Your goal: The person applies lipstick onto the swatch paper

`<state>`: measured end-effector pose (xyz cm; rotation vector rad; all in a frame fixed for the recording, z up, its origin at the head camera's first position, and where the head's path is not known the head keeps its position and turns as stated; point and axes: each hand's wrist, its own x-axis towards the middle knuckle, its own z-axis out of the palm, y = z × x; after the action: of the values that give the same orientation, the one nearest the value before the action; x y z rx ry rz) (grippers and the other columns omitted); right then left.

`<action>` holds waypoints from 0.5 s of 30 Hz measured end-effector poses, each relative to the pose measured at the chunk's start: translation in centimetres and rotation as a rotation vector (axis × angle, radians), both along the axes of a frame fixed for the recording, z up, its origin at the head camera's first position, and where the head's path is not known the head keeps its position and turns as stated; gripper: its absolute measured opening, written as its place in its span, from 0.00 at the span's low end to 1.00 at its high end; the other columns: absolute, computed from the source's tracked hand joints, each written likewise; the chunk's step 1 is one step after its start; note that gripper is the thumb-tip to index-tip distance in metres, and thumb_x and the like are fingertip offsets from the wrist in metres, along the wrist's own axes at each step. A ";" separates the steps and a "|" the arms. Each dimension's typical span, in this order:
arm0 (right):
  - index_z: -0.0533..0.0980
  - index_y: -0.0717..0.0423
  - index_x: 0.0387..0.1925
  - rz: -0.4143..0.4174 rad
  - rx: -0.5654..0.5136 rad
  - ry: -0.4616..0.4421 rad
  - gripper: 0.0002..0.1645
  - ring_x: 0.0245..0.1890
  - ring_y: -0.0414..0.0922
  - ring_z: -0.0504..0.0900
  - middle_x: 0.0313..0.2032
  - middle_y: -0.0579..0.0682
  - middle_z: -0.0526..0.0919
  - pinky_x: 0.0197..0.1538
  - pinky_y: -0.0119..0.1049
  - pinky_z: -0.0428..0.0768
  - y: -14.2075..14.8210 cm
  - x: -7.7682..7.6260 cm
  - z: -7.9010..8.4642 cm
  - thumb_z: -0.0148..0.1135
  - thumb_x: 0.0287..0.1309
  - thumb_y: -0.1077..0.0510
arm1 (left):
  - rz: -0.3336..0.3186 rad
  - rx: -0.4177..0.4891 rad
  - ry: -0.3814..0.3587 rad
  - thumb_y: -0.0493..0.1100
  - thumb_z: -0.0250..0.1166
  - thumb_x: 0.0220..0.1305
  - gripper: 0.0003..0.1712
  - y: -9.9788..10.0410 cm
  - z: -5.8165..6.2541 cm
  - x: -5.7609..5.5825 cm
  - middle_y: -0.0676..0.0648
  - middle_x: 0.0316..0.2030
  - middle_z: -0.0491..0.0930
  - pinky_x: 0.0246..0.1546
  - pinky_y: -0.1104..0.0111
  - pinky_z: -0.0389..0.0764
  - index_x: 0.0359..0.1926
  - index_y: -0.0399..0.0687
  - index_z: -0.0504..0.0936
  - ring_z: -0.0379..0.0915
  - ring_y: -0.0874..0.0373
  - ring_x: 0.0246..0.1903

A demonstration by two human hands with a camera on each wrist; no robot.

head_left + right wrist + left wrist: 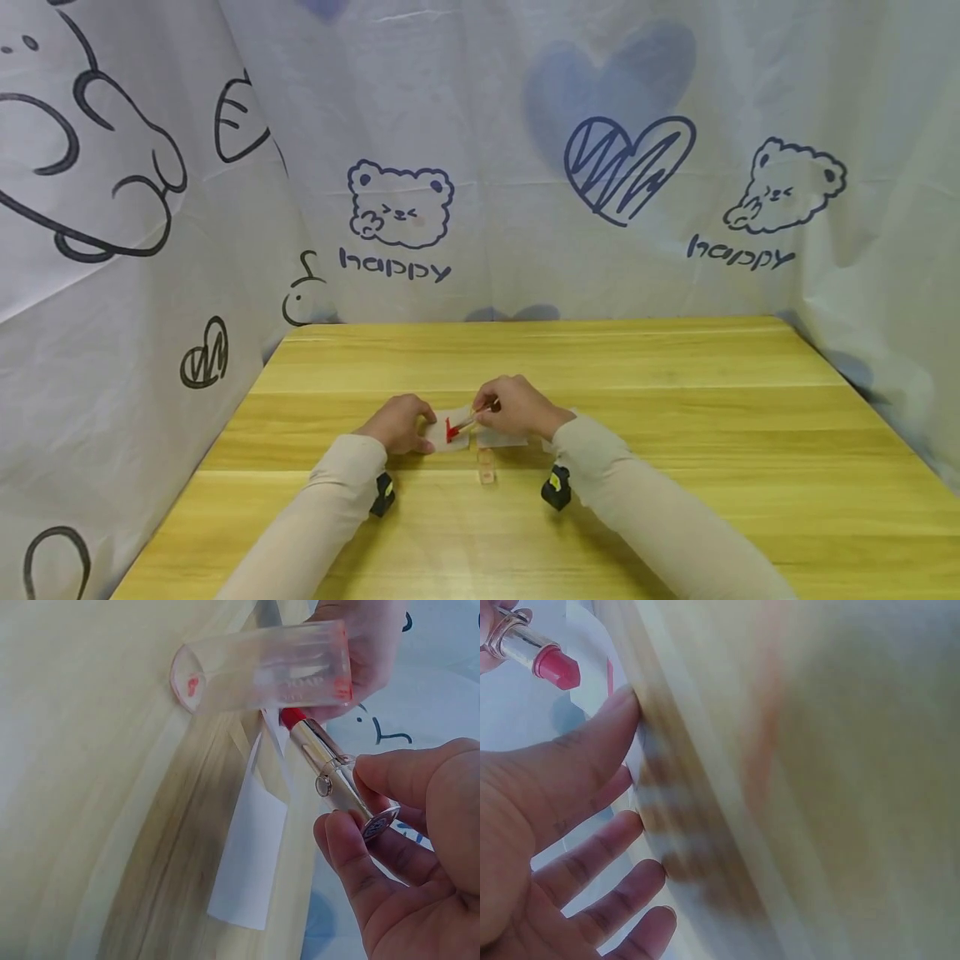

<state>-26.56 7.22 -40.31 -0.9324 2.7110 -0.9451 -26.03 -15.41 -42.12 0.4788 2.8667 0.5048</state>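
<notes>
My right hand (pixel 517 407) pinches a lipstick (pixel 330 769) with a shiny metallic tube by its base end, between thumb and fingers. Its red tip is out and points down toward a small white paper (pixel 438 432), which carries a red mark (pixel 449 428). In the left wrist view the lipstick (pixel 525 641) appears at the upper left; contact with the paper cannot be told. My left hand (pixel 397 423) rests at the paper's left edge, thumb and fingers spread. A clear lipstick cap (pixel 262 669) with a reddish rim stands on the table nearer me.
Another white paper (pixel 502 438) lies just right of the marked one, partly under my right hand. A further pale piece (pixel 547 447) shows beside the right sleeve. The wooden table (pixel 637 358) ends at a white curtain (pixel 495 242) with drawings.
</notes>
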 end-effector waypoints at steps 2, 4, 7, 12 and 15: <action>0.82 0.57 0.34 0.002 -0.005 0.008 0.03 0.29 0.36 0.78 0.31 0.42 0.83 0.35 0.31 0.77 0.2 -0.1 0.1 0.65 0.61 0.61 | 0.004 -0.005 -0.005 0.41 0.78 0.48 0.21 0.0 0.0 -0.1 0.40 0.50 0.79 0.58 0.53 0.70 0.45 0.42 0.85 0.71 0.42 0.55; 0.82 0.56 0.34 0.001 -0.009 0.010 0.02 0.30 0.36 0.78 0.31 0.42 0.83 0.35 0.31 0.77 0.4 -0.3 0.1 0.65 0.60 0.61 | 0.013 -0.008 -0.011 0.41 0.78 0.48 0.21 -0.1 0.0 -0.1 0.40 0.51 0.78 0.59 0.53 0.69 0.45 0.42 0.85 0.71 0.42 0.55; 0.82 0.57 0.34 -0.012 -0.010 0.009 0.03 0.30 0.36 0.78 0.31 0.42 0.83 0.36 0.31 0.78 0.7 -0.4 0.3 0.65 0.60 0.60 | 0.013 -0.026 -0.007 0.41 0.78 0.48 0.21 -0.2 0.1 -0.1 0.40 0.51 0.78 0.59 0.53 0.70 0.44 0.42 0.85 0.71 0.42 0.55; 0.82 0.55 0.35 -0.040 0.003 0.001 0.03 0.31 0.36 0.77 0.32 0.43 0.83 0.37 0.31 0.78 1.4 -0.5 0.4 0.65 0.61 0.60 | -0.001 -0.054 0.006 0.42 0.79 0.47 0.21 -0.7 0.3 -0.2 0.40 0.49 0.79 0.57 0.54 0.71 0.43 0.42 0.85 0.72 0.43 0.53; 0.82 0.53 0.35 -0.057 0.014 0.004 0.02 0.32 0.37 0.78 0.33 0.43 0.82 0.38 0.32 0.79 1.9 -0.6 0.3 0.65 0.61 0.60 | -0.012 -0.056 0.009 0.41 0.80 0.46 0.21 -0.9 0.3 -0.3 0.41 0.47 0.79 0.56 0.54 0.72 0.43 0.42 0.85 0.73 0.45 0.51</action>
<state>-27.16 9.12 -39.99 -0.8601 2.7580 -0.9341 -26.30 -16.31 -41.84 0.4902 2.8764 0.4202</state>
